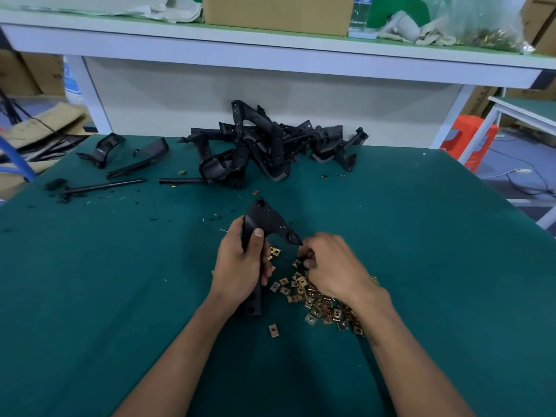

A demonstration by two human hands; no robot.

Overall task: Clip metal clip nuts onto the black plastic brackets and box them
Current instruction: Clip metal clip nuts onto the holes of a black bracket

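Observation:
My left hand (240,263) grips a black plastic bracket (266,219) by its long arm and holds it upright over the green table (120,281). My right hand (331,264) hovers just right of it, fingers curled down at the near edge of a pile of brass-coloured clip nuts (319,302); its fingertips appear to pinch one, but the hand hides it. One loose clip nut (273,331) lies apart, nearer to me.
A heap of black brackets (270,145) lies at the table's far side, with loose black pieces (105,152) and strips to the left. A white shelf (270,52) above carries a cardboard box (276,13), a bottle and a bag of clips (481,28).

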